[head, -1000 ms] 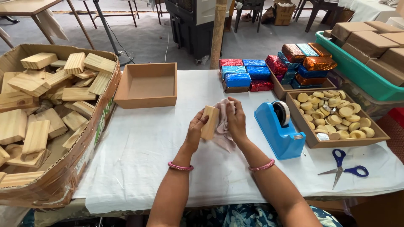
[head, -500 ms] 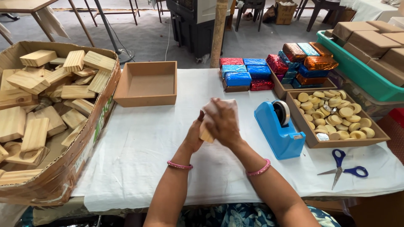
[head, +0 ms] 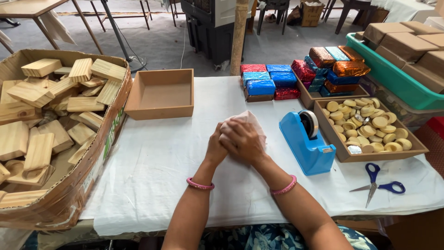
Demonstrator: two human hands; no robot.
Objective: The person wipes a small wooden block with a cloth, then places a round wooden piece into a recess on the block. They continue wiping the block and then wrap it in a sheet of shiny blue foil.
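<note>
A pink cloth (head: 249, 119) is being clenched between both hands, left hand (head: 216, 147) and right hand (head: 241, 140), at the counter (head: 152, 176) centre, tape dispenser (head: 307, 141) at three o'clock.

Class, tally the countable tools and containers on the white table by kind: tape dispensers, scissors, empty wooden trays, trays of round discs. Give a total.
Blue tape dispenser: 1
Blue-handled scissors: 1
Empty wooden tray: 1
Tray of round discs: 1
Total: 4
</note>
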